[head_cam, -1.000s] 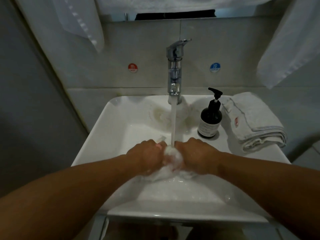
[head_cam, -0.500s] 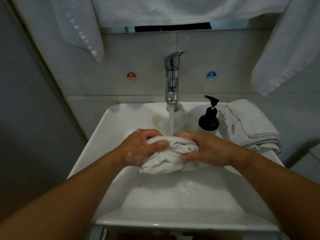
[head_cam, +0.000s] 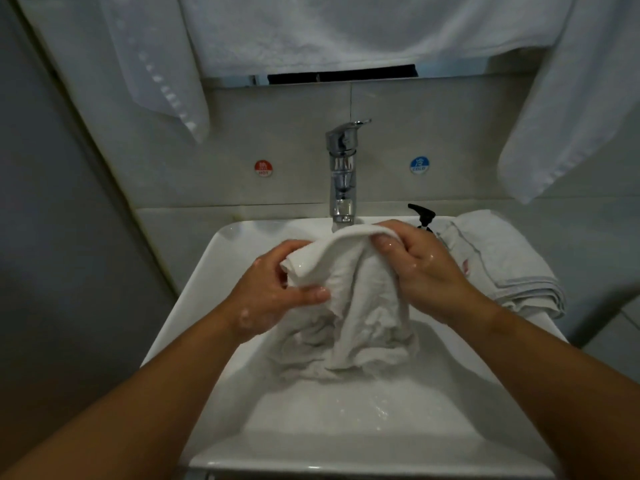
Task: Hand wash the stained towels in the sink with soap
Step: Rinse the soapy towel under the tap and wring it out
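Your wet white towel (head_cam: 356,306) is held up right in front of the chrome faucet (head_cam: 341,168). Its top fold covers the spout's mouth, so you cannot tell from here whether water is running. Behind your right hand (head_cam: 419,268) only the black pump head of the soap bottle (head_cam: 422,214) shows; the hand hides the bottle's body. Just right of it a folded towel (head_cam: 502,265) with a small red mark lies on the sink's right rim. On the tiled wall a red HOT sticker (head_cam: 263,168) sits left of the faucet and a blue COLD sticker (head_cam: 419,165) sits right of it. White hanging towels (head_cam: 156,64) drape down at the upper left, across the top and at the upper right.

The white rectangular sink (head_cam: 207,271) has the wet towel's bunched lower end hanging into it, and droplets glisten on the basin floor. Your left hand (head_cam: 273,289) grips the towel's left side, thumb across the front. Your right hand pinches the top fold. Both hands are wet.
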`<action>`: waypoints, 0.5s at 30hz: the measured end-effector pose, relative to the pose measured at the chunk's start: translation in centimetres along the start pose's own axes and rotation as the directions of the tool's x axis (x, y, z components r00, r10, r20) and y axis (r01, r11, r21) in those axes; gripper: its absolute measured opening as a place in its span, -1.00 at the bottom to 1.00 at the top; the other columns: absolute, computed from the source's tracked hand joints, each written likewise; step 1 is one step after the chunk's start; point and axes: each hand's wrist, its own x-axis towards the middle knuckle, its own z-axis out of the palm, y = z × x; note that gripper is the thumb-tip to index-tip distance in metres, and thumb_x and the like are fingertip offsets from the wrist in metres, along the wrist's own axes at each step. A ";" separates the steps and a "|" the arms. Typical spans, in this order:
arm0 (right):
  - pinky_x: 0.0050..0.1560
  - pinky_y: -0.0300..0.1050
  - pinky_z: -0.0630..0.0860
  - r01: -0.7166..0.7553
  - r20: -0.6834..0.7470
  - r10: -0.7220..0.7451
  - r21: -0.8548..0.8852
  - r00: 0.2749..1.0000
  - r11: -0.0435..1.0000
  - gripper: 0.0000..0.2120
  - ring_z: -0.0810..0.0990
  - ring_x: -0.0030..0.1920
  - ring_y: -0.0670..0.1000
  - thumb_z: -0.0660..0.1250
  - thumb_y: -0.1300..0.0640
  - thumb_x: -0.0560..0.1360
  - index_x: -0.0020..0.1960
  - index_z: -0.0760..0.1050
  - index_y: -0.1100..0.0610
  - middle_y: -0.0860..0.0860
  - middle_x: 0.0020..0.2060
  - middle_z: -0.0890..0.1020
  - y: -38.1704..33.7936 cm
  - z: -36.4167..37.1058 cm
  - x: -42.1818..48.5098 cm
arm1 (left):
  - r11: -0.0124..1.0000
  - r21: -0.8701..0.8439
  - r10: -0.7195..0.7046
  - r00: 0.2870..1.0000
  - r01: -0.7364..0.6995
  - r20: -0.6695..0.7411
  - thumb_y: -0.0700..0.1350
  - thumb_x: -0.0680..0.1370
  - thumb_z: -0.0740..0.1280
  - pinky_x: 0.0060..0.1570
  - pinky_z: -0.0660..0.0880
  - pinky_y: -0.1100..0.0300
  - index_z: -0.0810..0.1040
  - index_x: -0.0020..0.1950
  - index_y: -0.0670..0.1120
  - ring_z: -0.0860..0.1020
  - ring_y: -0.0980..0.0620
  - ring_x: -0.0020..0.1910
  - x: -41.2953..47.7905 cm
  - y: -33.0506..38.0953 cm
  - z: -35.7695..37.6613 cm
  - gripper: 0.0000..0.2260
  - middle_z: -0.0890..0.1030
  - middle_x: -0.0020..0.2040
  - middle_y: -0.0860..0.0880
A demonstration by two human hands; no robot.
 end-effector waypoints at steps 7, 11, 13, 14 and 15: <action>0.09 -0.47 0.45 0.209 0.245 -0.157 -0.201 0.957 0.957 -0.66 0.55 0.09 -0.34 0.43 0.24 0.54 0.19 0.61 -0.15 -0.34 0.05 0.59 0.9 -1.1 -1.1 | 0.832 0.539 0.215 0.972 -0.132 -0.093 -0.34 0.40 0.48 -0.03 0.54 0.28 0.59 -0.01 0.25 0.63 0.23 -0.03 1.0 -3.0 -0.2 -0.54 0.68 -0.05 0.22; 0.07 -0.43 0.48 0.188 0.586 0.077 -0.379 0.807 0.906 -0.71 0.57 0.06 -0.28 0.57 0.09 0.44 0.12 0.68 -0.14 -0.24 0.03 0.64 2.0 -1.8 -1.9 | 0.784 0.619 -0.096 0.978 -0.041 0.187 -0.38 0.44 0.47 0.16 0.58 0.16 0.64 0.05 0.32 0.63 0.20 0.08 0.6 -4.3 -2.4 -0.46 0.66 0.08 0.27; 0.05 -0.47 0.46 0.118 0.677 0.219 -0.414 0.702 0.902 -0.67 0.57 0.04 -0.30 0.60 -0.01 0.40 0.14 0.67 -0.14 -0.25 0.01 0.65 2.1 -1.6 -2.2 | 0.789 0.614 -0.266 0.907 0.010 0.327 -0.35 0.47 0.47 0.21 0.57 0.17 0.65 0.10 0.33 0.60 0.21 0.15 0.1 -3.9 -2.6 -0.46 0.63 0.16 0.24; 0.05 -0.45 0.48 0.080 0.687 0.247 -0.407 0.684 0.910 -0.65 0.58 0.03 -0.30 0.59 -0.06 0.39 0.16 0.66 -0.14 -0.24 0.00 0.66 2.1 -1.5 -2.2 | 0.798 0.602 -0.308 0.881 0.034 0.359 -0.33 0.48 0.46 0.24 0.55 0.17 0.65 0.12 0.33 0.59 0.20 0.18 0.0 -3.7 -2.6 -0.48 0.62 0.21 0.21; 0.07 -0.39 0.51 0.049 0.668 0.246 -0.390 0.702 0.920 -0.63 0.60 0.02 -0.27 0.57 -0.11 0.41 0.19 0.64 -0.14 -0.21 0.01 0.66 2.0 -1.4 -2.0 | 0.812 0.581 -0.323 0.870 0.053 0.372 -0.31 0.48 0.46 0.27 0.54 0.17 0.66 0.13 0.30 0.58 0.19 0.21 0.0 -3.4 -2.7 -0.51 0.61 0.23 0.19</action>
